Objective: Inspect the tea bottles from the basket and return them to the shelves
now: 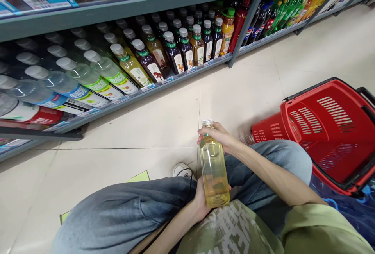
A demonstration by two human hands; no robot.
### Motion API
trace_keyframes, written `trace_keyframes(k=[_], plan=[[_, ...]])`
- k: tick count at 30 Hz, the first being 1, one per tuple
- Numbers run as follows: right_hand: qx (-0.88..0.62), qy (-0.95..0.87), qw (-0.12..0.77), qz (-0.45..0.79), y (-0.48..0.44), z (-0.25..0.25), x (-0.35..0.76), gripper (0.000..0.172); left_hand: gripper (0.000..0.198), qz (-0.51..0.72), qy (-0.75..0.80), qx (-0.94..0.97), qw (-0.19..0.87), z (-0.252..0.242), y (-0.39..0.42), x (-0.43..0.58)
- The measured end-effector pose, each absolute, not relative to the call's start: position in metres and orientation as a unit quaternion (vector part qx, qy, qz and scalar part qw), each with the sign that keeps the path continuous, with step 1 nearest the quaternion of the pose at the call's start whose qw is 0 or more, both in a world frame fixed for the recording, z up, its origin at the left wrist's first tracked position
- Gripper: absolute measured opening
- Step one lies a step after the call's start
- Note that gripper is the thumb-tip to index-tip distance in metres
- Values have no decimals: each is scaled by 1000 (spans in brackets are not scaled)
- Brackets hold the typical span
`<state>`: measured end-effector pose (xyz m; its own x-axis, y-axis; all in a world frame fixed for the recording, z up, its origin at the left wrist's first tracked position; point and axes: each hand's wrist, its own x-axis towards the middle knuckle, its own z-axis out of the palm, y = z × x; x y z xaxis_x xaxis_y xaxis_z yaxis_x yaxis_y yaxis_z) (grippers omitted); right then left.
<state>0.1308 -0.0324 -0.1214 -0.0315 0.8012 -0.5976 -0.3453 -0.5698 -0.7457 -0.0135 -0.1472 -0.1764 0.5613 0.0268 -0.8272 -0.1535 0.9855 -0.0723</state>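
Observation:
A clear plastic bottle of pale yellow drink [215, 168], with a white cap at the top, is held between my knees and torso. My right hand [218, 135] wraps round its neck just below the cap, fingers closed. Lower down, my left hand [201, 199] cups the side and back of the bottle near its base; some fingers are hidden behind it. The bottle leans slightly, cap pointing toward the shelf. No label shows on the side turned to me.
Ahead, a grey shelf [187, 75] carries rows of bottled drinks, with dark juice bottles [175, 56] in the middle and clear bottles [79, 76] at left. A red shopping basket [331, 129] stands at my right. Pale floor tiles [140, 129] lie between me and the shelf.

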Motion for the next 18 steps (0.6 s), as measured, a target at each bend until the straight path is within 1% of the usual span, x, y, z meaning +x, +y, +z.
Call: trace_keyframes(k=[3, 5, 8, 11, 15, 18], plan=[[-548, -202, 429, 689, -33, -118, 130, 22, 54, 71, 484, -60, 870, -174, -147, -14], [-545, -192, 444, 685, -32, -116, 131, 27, 52, 97, 508, -48, 855, -173, -146, -14], [-553, -184, 467, 664, -31, -114, 134, 34, 40, 156, 549, -33, 821, -172, -143, -12], [-581, -193, 497, 615, -29, -117, 136, 38, 28, 217, 575, -28, 788, -173, -137, -10], [-618, -205, 523, 550, -28, -122, 136, 40, 24, 259, 580, -34, 771, -175, -130, -9], [-625, -205, 508, 557, -28, -122, 134, 39, 23, 263, 576, -47, 773, -179, -131, -11]])
